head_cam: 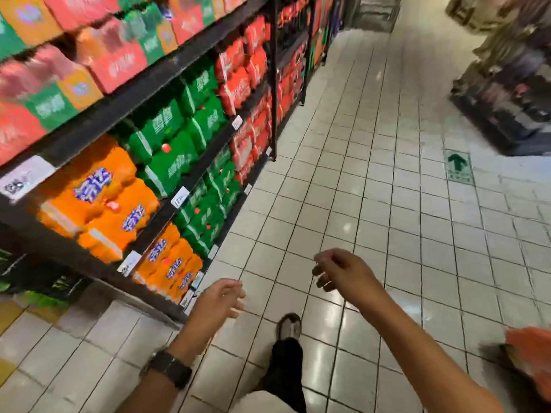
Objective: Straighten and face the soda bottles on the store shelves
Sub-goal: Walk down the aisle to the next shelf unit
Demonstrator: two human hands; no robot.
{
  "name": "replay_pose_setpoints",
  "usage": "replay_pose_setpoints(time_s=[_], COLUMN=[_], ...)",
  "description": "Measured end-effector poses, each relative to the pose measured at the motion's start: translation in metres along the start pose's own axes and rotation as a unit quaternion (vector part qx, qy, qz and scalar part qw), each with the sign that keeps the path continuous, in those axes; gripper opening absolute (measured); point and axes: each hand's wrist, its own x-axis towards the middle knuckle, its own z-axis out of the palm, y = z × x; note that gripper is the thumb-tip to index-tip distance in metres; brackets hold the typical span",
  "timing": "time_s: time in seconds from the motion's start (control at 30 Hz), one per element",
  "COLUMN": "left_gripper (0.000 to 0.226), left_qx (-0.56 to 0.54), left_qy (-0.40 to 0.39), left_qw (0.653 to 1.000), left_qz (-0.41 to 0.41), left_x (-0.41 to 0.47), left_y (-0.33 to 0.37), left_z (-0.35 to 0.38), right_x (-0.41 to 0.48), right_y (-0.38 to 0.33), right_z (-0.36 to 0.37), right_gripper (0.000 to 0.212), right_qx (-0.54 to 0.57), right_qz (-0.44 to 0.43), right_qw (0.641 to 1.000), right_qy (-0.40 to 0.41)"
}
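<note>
**Soda bottles: shelved from 9 to 12 o'clock, no hand on them**

Location. Soda bottles (98, 201) fill the shelves (140, 93) that run from 9 o'clock up to 12. Orange stock is nearest, green lies beyond it and red is farthest. Price tags (25, 177) sit on the shelf edges.

Progress. Blur hides whether the fronts stand flush or the labels face out, so what is done and what is left cannot be told apart. Nothing is being handled. The likely step in hand is walking the aisle to a section that needs work.

Surroundings, left to right.
- Dark cases (44, 281) at 8 o'clock, low beside the orange stock.
- Left hand (220, 299) at 6 o'clock, with a watch (168, 366) on the wrist. Its fingers are loosely spread and hold nothing. It is near the bottom shelf but apart from it.
- Shoe (289, 324) at 6 o'clock, on the tiled floor (387, 204).
- Right hand (337, 269), just right of centre, held over the floor well apart from the stock. Its fingers hang loosely curled and are empty.
- Arrow sticker (458, 168) at 3 o'clock, on the floor.
- Display (512, 93) at 2 o'clock, across the aisle.
- Orange-red item (533, 353) at 4 o'clock, too blurred to identify.

Obstructions. Nothing visible lies between the hands and the shelves.
</note>
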Motion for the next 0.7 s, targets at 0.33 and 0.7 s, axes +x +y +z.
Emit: replay_pose_setpoints(time_s=[0.33,0.7], left_gripper=[0.017,0.013], left_qx=[0.002,0.026], left_qy=[-0.093,-0.094], left_qw=[0.995,0.995], left_qz=[0.047,-0.006], left_x=[0.259,0.537], left_y=[0.221,0.368], left_z=[0.121,0.221], right_x=[0.228,0.539], right_y=[-0.043,-0.068], right_z=[-0.132,-0.258], right_gripper=[0.016,0.017], right_qx=[0.013,0.055], right_qz=[0.100,0.167], right_qw=[0.992,0.981], right_qy=[0.078,0.079])
